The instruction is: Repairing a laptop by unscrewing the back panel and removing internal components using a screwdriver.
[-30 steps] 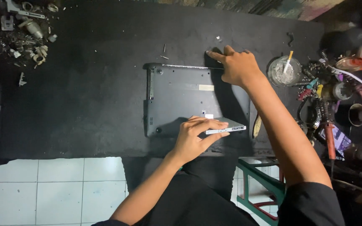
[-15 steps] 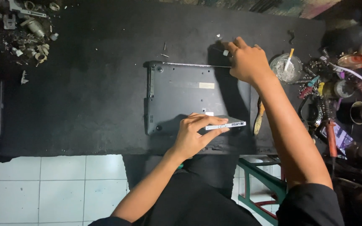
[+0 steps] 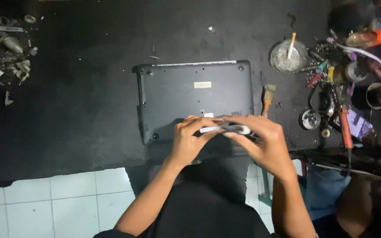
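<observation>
1. Here, the left hand and the right hand both close their fingers on a flat silver part.
2. It sits at frame centre, over the near edge of the upturned black laptop on the dark bench.

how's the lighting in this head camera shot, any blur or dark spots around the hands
Head view: dim overall, the black tabletop swallowing detail; the white floor tiles read brightest. The laptop underside stays fairly sharp. Left hand and right hand look slightly soft, and the small silvery part between them is hard to make out.
</observation>
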